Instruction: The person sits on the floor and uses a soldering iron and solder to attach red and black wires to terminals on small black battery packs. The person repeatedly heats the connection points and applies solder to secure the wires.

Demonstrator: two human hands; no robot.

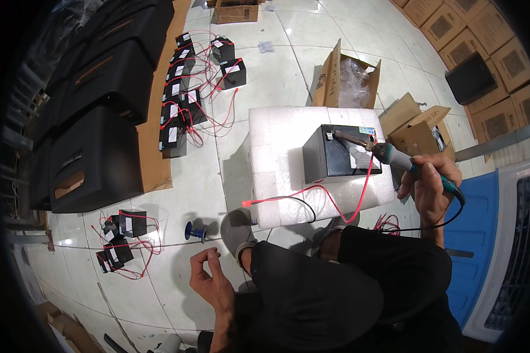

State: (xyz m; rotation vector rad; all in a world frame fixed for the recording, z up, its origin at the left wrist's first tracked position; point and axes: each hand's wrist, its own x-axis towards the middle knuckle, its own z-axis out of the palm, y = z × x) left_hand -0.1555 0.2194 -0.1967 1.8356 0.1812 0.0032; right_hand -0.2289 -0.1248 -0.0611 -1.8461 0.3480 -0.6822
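Observation:
My right hand (433, 182) grips a soldering iron (397, 157) by its grey and teal handle. Its long brown tip reaches left across the top of a black battery (318, 156) and ends close to the terminal there. The battery rests on a white foam block (271, 135). A red wire (335, 207) runs from the battery's right terminal in a loop to a red connector at the block's left. My left hand (213, 282) hangs low to the left, thumb and forefinger pinched together; anything between them is too small to tell. Nearby on the floor is a blue spool (195, 232).
Several wired batteries (182, 106) stand in rows at the far left, with a smaller group (121, 238) lower down. Large black cases (100, 153) line the left side. Open cartons (328, 79) are beyond the foam; stacked boxes (480, 35) and a blue panel (468, 235) flank the right.

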